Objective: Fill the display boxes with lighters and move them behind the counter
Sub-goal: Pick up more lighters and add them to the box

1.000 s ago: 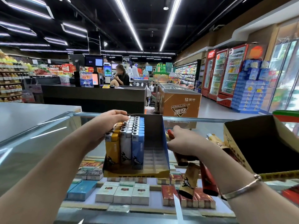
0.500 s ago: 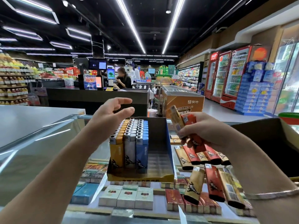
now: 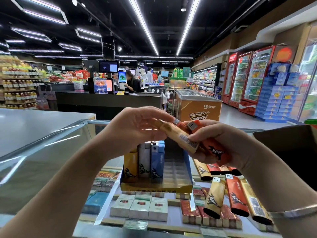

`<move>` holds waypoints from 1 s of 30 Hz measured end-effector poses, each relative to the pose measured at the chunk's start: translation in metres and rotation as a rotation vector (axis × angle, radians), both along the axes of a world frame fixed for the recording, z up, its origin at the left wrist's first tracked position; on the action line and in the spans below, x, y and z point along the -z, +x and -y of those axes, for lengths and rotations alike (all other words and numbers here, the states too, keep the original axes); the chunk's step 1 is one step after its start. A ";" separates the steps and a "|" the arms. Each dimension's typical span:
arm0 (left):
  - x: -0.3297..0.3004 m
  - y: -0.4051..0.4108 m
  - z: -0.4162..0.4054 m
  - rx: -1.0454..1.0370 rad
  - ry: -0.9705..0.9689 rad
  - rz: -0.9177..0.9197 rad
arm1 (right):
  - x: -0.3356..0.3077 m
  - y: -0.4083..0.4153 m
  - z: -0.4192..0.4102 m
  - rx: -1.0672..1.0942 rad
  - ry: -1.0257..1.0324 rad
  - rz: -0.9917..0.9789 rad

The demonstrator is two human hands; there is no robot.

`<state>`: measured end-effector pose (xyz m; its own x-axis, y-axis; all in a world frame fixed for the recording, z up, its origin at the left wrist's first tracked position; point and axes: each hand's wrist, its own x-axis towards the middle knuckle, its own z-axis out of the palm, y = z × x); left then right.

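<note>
Pinched between the fingertips of the left hand (image 3: 137, 127), a tan lighter (image 3: 178, 136) is being drawn out of a small bunch that the right hand (image 3: 221, 143) grips; that hand's fingers curl round at least an orange lighter (image 3: 214, 148) and the tan one's lower end, with a few more sticking out beneath the palm. Both hands hover above the glass counter (image 3: 42, 152), directly over the display box (image 3: 154, 186).

That box stands open on the glass, with rows of yellow, white and blue lighters (image 3: 145, 158) upright along its left side and its right-hand slots unfilled. Loose lighters (image 3: 236, 194), tan and red, lie flat on the glass just right of the box. A second, dark cardboard box (image 3: 283, 152) sits at the far right. Cigarette packs (image 3: 139, 208) show through the glass below.

My read is that the filling is about half done and the tan lighter goes into a free slot next. The risk lies in the handover: the right hand holds several smooth plastic bodies at once, so pulling one free could loosen the rest and drop them onto the glass or into the packed rows. A careless push into the slot could also tip the neighbouring upright lighters, or shift the light cardboard box.
</note>
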<state>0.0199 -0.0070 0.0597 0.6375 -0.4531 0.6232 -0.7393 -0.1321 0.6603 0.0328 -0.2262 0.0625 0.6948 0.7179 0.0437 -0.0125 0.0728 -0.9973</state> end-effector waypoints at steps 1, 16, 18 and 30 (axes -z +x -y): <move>0.000 0.000 0.001 -0.006 -0.042 -0.001 | 0.000 0.000 0.000 0.002 0.038 -0.007; -0.013 0.030 0.021 -0.644 0.236 0.209 | 0.039 0.036 -0.009 0.727 -0.203 0.222; -0.018 0.037 0.029 -0.626 0.396 0.120 | 0.041 0.036 -0.010 0.702 -0.251 0.190; -0.019 0.055 0.072 -0.692 0.740 0.104 | 0.035 0.031 -0.006 0.663 -0.229 0.105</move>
<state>0.0751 -0.0792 0.0786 0.8647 -0.2997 0.4031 -0.3947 -0.9017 0.1763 0.0637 -0.2198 0.0277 0.9890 0.1438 0.0331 0.0590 -0.1797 -0.9820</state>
